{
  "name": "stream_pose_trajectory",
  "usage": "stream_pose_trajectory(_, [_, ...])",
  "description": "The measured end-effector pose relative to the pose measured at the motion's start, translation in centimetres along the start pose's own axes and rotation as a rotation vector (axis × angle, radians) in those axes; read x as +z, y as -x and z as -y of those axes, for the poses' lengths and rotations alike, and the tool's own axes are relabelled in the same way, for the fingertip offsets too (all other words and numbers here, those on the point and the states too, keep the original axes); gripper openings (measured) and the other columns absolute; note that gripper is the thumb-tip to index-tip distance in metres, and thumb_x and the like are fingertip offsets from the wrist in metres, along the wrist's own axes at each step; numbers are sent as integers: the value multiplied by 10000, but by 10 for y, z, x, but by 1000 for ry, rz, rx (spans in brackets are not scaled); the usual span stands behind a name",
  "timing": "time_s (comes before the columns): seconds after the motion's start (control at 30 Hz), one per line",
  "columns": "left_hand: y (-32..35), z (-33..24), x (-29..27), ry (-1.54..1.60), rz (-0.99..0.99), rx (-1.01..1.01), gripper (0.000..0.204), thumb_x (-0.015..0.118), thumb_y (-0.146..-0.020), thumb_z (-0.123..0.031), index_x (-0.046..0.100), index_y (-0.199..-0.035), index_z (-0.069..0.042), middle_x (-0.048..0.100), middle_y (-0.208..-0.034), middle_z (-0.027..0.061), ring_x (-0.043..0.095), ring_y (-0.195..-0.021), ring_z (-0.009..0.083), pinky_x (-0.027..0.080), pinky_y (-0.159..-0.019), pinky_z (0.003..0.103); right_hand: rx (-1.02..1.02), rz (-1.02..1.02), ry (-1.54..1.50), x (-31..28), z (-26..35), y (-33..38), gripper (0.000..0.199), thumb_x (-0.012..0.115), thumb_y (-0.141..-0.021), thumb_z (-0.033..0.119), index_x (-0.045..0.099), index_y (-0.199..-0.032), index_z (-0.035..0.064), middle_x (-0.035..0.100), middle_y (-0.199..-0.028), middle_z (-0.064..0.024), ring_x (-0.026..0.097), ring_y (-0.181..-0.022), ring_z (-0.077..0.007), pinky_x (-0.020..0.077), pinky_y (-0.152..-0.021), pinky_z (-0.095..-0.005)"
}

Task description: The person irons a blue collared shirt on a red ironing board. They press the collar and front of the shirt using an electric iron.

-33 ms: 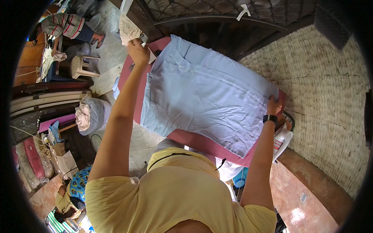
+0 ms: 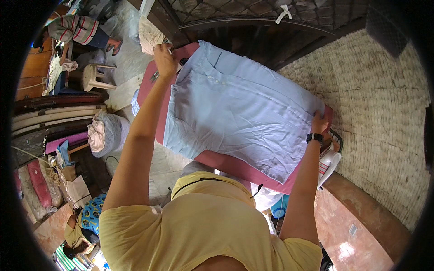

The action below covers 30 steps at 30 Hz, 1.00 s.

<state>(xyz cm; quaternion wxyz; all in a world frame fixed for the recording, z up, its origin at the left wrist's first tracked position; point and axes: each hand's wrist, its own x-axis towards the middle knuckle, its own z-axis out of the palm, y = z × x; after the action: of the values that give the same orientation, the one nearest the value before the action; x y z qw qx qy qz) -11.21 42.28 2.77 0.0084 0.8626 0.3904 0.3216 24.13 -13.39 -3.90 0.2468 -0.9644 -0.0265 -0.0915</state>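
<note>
Lying flat across the middle of the frame, a pale blue shirt [image 2: 239,113] covers a red board [image 2: 235,168], collar toward the upper left and hem toward the right. At the collar end, the left hand [image 2: 164,59] presses down with fingers curled shut on the cloth at the shirt's upper left corner. At the right edge of the board, the right hand [image 2: 319,123] pinches the hem, fingers closed on the fabric; a dark watch [image 2: 313,137] sits on that wrist. Just beside this hand, lower right, a white iron [image 2: 329,163] with a small red and white label stands at the board's end. Both arms reach up from a yellow top [image 2: 199,230] at the bottom of the frame.

At left centre, a clear bag [image 2: 106,133] stuffed with cloth stands on the floor, and above it a white stool [image 2: 96,77]. Another person in a striped top [image 2: 72,28] sits at the upper left. A brown paper bag [image 2: 77,189] leans at the lower left. A woven wall [image 2: 379,104] fills the right side.
</note>
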Motion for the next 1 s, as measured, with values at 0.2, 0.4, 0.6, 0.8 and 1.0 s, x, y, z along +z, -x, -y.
stream_pose_trajectory(0.2, [3,-21,37,191,568,104,369,696,-868,-211,571,-1156,-16,630,-1156,205,596,-1105,385,479,-950,470,-12,75,-95,-1,18,-5,511,668,-874,351,637,-1158,-73,632,-1188,-305,615,-1106,-447,497,-944,-475])
stream_pose_trajectory(0.4, [-17,7,65,823,626,-203,321,662,-899,-93,537,-1188,-30,662,-1034,137,647,-955,248,506,-853,375,-225,-101,-286,6,9,-7,334,598,-926,151,614,-1243,50,632,-1269,-186,610,-1156,-359,480,-964,-434])
stream_pose_trajectory(0.6, [-18,11,52,307,405,-1,371,684,-783,18,604,-1122,-109,655,-964,141,640,-934,315,511,-833,393,-224,-99,-284,-6,22,-1,267,541,-972,126,510,-1218,27,630,-1176,-210,624,-1079,-411,497,-905,-464])
stream_pose_trajectory(0.8, [36,-15,-26,244,102,106,329,675,-834,-107,600,-1152,-66,550,-1182,227,491,-1149,437,425,-967,476,-88,68,-72,-42,-19,24,537,692,-904,346,443,-1188,-37,613,-1122,-277,616,-1071,-439,489,-881,-509])
stream_pose_trajectory(1.0, [194,55,-91,165,253,-130,326,720,-904,-279,587,-984,8,641,-933,148,576,-831,356,476,-750,402,-233,289,96,-117,-90,182,555,800,-821,402,453,-989,3,567,-828,-168,583,-744,-370,469,-704,-482])
